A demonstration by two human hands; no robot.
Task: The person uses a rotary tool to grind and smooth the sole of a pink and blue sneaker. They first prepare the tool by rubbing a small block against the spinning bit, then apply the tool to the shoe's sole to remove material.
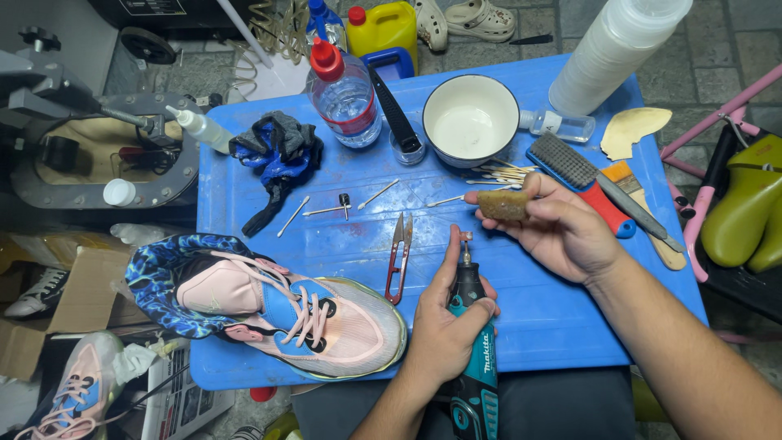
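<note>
The left hand is wrapped around a black and teal rotary tool, held upright over the near edge of the blue worktop, its small grinding bit pointing up and the thumb lying along the tool's neck. The right hand is closed on a small brownish block, pinched between fingertips and thumb just above and to the right of the bit; block and bit are close but apart.

Left of the tool, a pair of red-handled thread snips lies on the worktop, and beyond them a sneaker in pink, blue and pale sole rests on its side at the near left corner. Several cotton swabs are scattered in the middle of the worktop. Behind the right hand lie a red-handled wire brush and a paintbrush. Farther back stand a white bowl, a water bottle with a red cap, a small clear bottle lying on its side and a crumpled blue and grey cloth. A tall stack of white cups stands at the far right corner.
</note>
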